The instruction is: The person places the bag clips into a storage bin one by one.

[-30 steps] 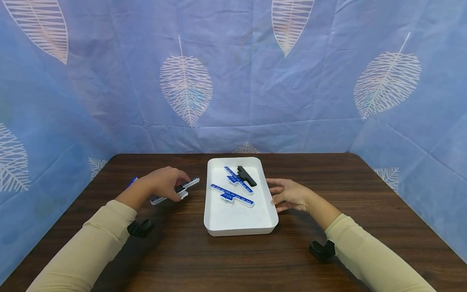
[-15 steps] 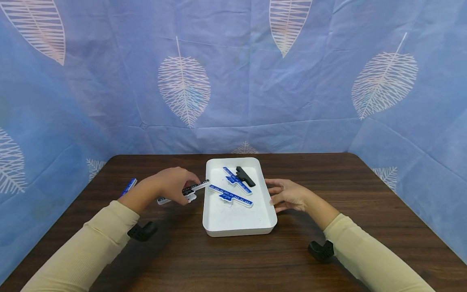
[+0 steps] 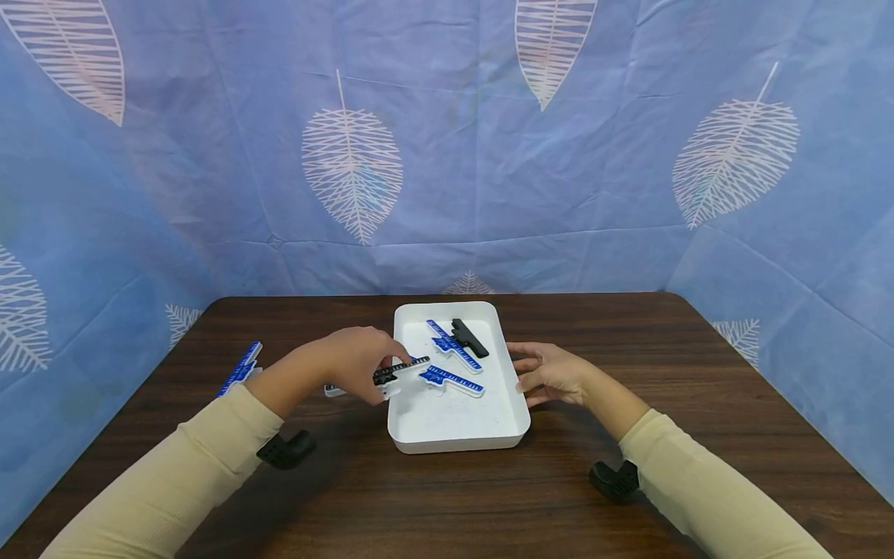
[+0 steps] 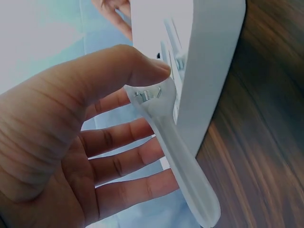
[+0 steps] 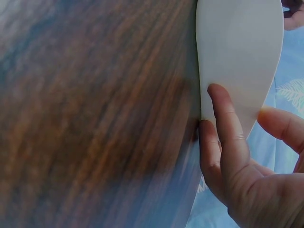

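In the head view my left hand point(image 3: 358, 363) is over the left rim of the white tray point(image 3: 457, 425). It pinches a black-and-white clip point(image 3: 403, 369) with a piano-key pattern. The left wrist view shows the thumb on the clip's white grip point(image 4: 159, 102), beside its small metal spring, and the fingers behind it. My right hand point(image 3: 555, 374) touches the tray's right side; its fingertips point(image 5: 219, 92) rest against the outer wall, with the thumb at the rim. Inside the tray lie two blue-and-white clips point(image 3: 455, 347) and a black clip point(image 3: 470, 338).
Behind my left forearm, another blue-and-white clip point(image 3: 240, 368) lies on the dark wooden table point(image 3: 419, 505), partly hidden; how many lie there I cannot tell. A blue cloth point(image 3: 447, 178) with leaf prints hangs around the table's back and sides.
My left hand has moved right with the black-and-white clip, from the table beside the tray to over its left rim. More of the blue clip on the table shows. The right hand stays at the tray.
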{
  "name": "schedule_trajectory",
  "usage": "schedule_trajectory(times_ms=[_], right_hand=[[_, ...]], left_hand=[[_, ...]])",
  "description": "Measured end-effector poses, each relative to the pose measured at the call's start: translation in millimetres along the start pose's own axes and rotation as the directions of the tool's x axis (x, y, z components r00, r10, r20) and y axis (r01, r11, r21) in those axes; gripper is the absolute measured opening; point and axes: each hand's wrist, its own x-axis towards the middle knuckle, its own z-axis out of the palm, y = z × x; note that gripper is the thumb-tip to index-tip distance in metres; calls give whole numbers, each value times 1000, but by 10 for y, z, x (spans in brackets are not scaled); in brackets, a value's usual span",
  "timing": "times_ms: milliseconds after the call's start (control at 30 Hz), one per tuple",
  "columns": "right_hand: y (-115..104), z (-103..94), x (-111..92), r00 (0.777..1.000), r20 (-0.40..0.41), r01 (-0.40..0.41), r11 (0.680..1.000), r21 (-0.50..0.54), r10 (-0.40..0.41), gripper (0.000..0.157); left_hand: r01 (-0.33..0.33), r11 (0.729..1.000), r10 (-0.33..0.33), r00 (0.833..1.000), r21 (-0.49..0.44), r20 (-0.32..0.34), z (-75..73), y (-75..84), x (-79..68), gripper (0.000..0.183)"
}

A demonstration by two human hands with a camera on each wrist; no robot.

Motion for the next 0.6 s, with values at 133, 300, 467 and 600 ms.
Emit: schedule_trajectory(times_ms=[133,300,467,600], right_hand=[[2,-2,1,1000,-2,1,1000,-1,-1,86],[2,0,-4,1000,-5,-1,1000,0,1,86],[1,1,-5,1000,-9,-1,1000,-2,1,87],[5,3,-9,1000,-8,-1,1000,2,1,86]], left_hand=[[-12,1000,12,1000,22,28,-20,113,44,59],[-41,998,38,998,51,48,-44,230,103,59],[-66,995,61,996,75,61,-31,308,192,59],[-84,992,78,994,92,71,1,360,271,59]])
